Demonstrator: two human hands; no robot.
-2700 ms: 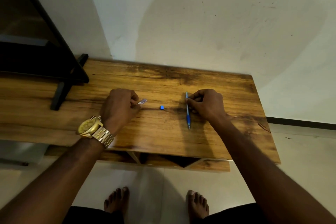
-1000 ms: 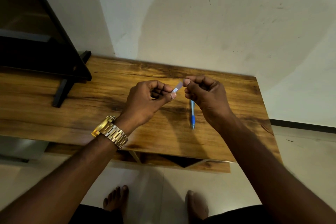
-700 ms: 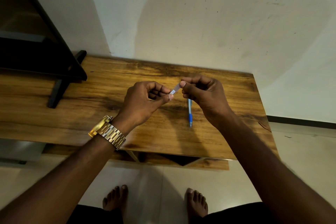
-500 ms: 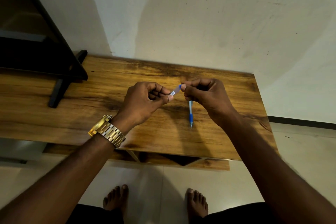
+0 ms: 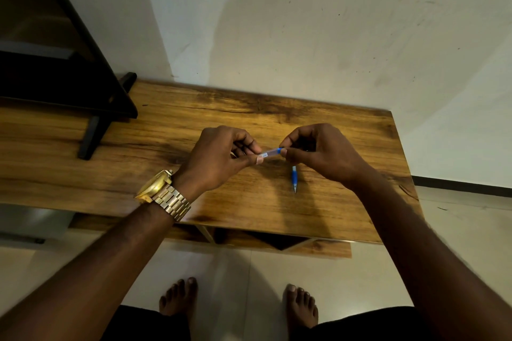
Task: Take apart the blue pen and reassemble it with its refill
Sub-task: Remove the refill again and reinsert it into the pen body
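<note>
— What's nearest, low in the frame?
— Two bare feet (image 5: pixel 300 307) on pale floor.
— Mid-frame?
— One pen front half (image 5: pixel 294 178) lying on the wooden table (image 5: pixel 277 216) (blue grip, tip toward us). Above it, left hand (image 5: pixel 219 160) and right hand (image 5: pixel 321 152) each pinch an end of one clear barrel piece (image 5: pixel 271 152); blue cap at the right fingertips.
— Farther?
— One dark stand (image 5: pixel 91 108), upper left.

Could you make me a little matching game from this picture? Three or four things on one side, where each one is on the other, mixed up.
Things:
1. clear pen barrel
2. blue-grip pen piece
3. gold watch
4. black stand

Places:
A. on the left wrist
B. lying on the wooden table
C. pinched between left hand and right hand
D. at the table's far left

Pairs: 1-C, 2-B, 3-A, 4-D
</note>
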